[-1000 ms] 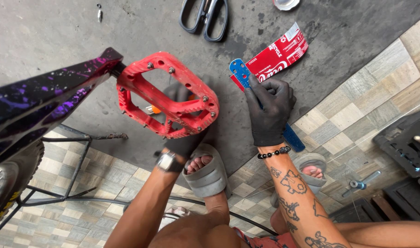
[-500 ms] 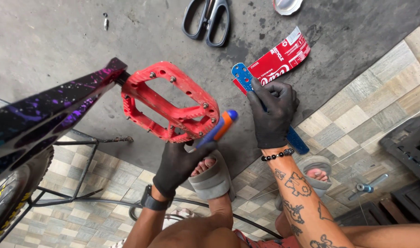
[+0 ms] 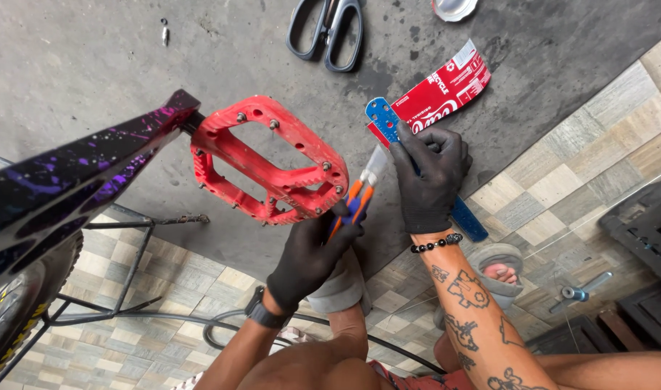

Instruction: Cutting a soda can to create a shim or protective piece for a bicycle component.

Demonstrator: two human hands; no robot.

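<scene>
My left hand, in a black glove, grips an orange and blue utility knife with its blade end pointing up toward the ruler. My right hand, also gloved, presses a blue metal ruler flat against a cut-open red drink can sheet on the concrete floor. A red flat bicycle pedal hangs just left of the knife, fixed to a black crank arm with purple splatter.
Black-handled scissors lie at the top, a cut can end beside them. A small bolt rests at upper left. A bike stand's black tubes cross the tiled floor. Black tool cases sit at right.
My left hand came out from under the pedal holding the utility knife and brought it up beside the ruler. The right hand stayed pressed on the ruler.
</scene>
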